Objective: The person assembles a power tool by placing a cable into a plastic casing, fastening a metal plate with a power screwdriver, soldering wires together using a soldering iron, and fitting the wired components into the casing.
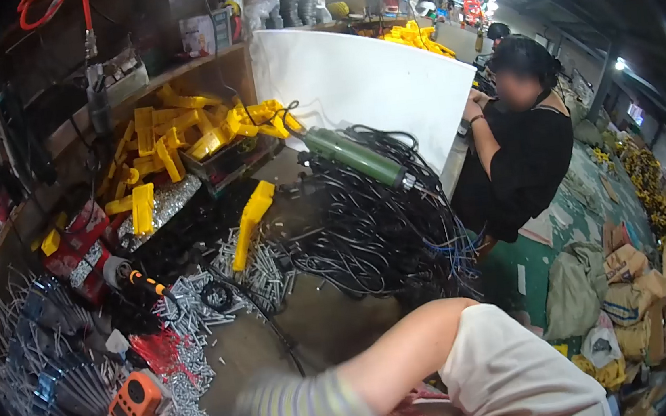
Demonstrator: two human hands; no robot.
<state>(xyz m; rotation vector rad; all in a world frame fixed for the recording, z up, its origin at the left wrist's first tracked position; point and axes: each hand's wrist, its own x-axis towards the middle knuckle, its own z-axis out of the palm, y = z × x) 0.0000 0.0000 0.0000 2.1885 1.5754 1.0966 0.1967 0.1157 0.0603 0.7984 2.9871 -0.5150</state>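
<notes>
My right arm reaches in from the lower right, with a blurred striped knit cover point(302, 413) at its lower end. Its fingers cannot be made out, nor whether they hold anything. My left hand is out of view. Left of the striped cover lie loose silver screws point(179, 407) and an orange device with a small display point(136, 402). A yellow plastic housing point(253, 223) leans upright on more screws. Beyond it, a green cylindrical power tool point(356, 158) hangs over a heap of black cables point(360, 237).
Yellow housings point(172, 140) are piled at the back left. A tool with an orange-black handle point(146, 286) lies by a red container point(82, 255). A white panel point(360, 83) stands behind the cables. Another person point(517, 148) in black works to the right, near sacks point(577, 288).
</notes>
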